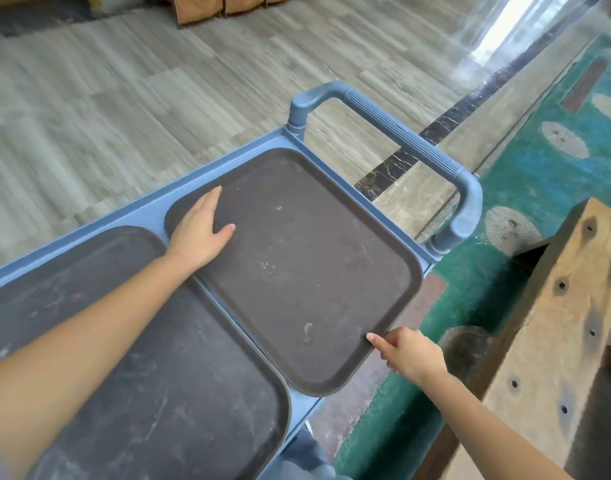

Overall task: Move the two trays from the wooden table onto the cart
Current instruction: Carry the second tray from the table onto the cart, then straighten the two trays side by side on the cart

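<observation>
Dark tray (130, 368) lying flat on the blue cart (148, 213) at left, left hand (201, 230) open and flat on the second tray (297, 265) beside it, right hand (409, 353) pinching that tray's near edge, wooden tabletop (556, 334) at far right

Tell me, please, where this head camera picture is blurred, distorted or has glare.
Head view: strong white glare on the shiny floor at the upper right; motion blur smears the upper corners and the wooden table; the wide lens bends the blue cart edge; the brown tray under the left hand and right hand is fairly sharp, in soft light without hard shadows.
</observation>
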